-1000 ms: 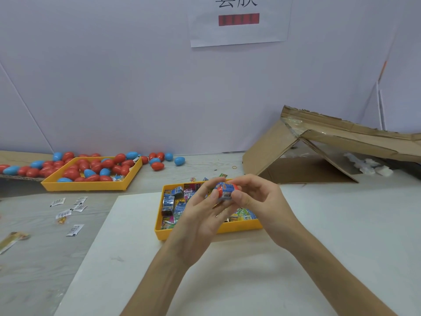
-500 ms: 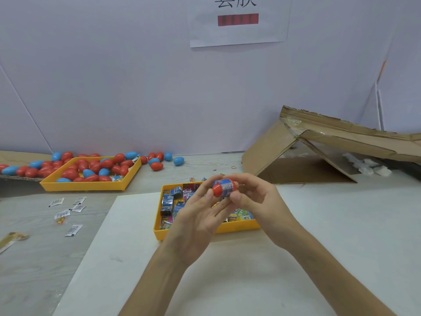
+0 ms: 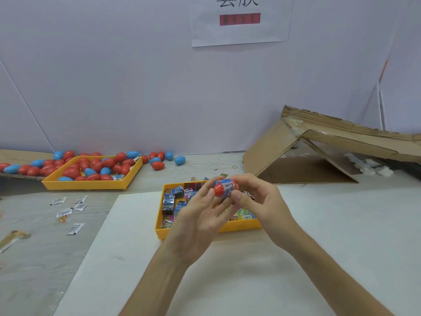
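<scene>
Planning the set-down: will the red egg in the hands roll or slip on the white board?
Probably rolls: the red egg is rounded, like the scattered loose eggs. Likely light and stiff: fingertips of the left hand and right hand carry it. The glossy shell looks slippery; the blue packet on it may add grip.

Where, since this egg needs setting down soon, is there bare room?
The held red plastic egg could go on the white board, bare right of the nearer yellow plastic tray up to the brown cardboard box, and under the forearms. Crowded: the grey tabletop at left, with loose white sachets and the farther yellow tray of red and blue plastic eggs.
</scene>
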`<state>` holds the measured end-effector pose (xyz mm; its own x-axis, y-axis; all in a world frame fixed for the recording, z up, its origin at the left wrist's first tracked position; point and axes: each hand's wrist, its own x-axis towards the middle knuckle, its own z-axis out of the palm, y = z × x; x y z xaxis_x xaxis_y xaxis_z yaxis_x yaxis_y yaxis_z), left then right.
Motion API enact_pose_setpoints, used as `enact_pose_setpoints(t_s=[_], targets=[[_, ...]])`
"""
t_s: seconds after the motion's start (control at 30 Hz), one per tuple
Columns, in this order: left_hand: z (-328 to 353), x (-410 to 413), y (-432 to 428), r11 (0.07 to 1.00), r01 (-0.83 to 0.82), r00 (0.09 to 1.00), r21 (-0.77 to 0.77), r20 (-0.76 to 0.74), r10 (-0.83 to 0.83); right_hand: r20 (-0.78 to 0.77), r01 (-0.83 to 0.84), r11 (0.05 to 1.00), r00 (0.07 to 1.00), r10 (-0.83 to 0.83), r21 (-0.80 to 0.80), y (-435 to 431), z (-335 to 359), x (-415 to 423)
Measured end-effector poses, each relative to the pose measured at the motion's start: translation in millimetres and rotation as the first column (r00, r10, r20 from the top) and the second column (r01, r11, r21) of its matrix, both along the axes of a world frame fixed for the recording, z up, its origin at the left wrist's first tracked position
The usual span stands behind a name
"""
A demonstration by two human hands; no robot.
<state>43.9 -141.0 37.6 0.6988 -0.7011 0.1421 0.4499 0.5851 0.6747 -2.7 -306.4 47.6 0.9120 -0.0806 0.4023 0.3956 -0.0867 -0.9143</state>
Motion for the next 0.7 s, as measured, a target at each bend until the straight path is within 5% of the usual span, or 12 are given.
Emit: enact_pose_setpoints(t_s=[0.7], targets=[[2.2,-4.3,-3.0,0.999,-0.036,0.998,0.024,0.061,0.034,0.037,-0.006,0.998,0.999,0.009,-0.064,-1.2,-1.3,1.8]])
